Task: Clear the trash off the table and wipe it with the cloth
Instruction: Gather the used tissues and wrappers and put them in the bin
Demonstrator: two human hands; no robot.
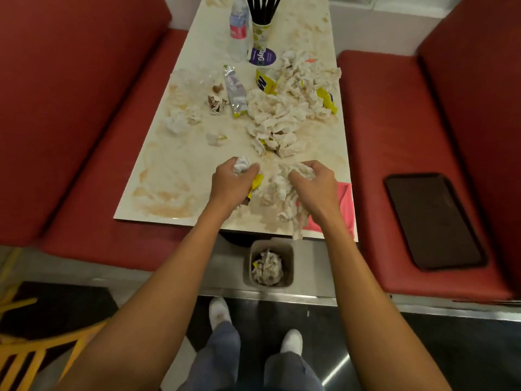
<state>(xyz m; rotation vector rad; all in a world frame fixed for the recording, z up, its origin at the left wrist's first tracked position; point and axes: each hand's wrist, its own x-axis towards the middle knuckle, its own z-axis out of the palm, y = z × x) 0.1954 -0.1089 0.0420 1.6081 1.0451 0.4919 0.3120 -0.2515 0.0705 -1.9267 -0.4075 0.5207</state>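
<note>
Where the brown-stained tabletop (158, 187) runs between red benches (93, 153), a dark tray (434, 221) lies on the right seat and a part-filled bin (288, 253) stands on the floor at the near edge. Crumpled napkins (284, 114) and wrappers (236, 93) litter the far half beside a bottle (239, 32). The fingers of the left hand (231, 186) clench a white wad and a yellow wrapper (257, 182); those of the right hand (317, 186) grasp a bunch of napkins. A pink cloth (345, 201) lies at the near right corner under that forearm.

Crumpled white napkins (282, 114) across the stained table (158, 176) — pink cloth (345, 198) at its near-right corner
</note>
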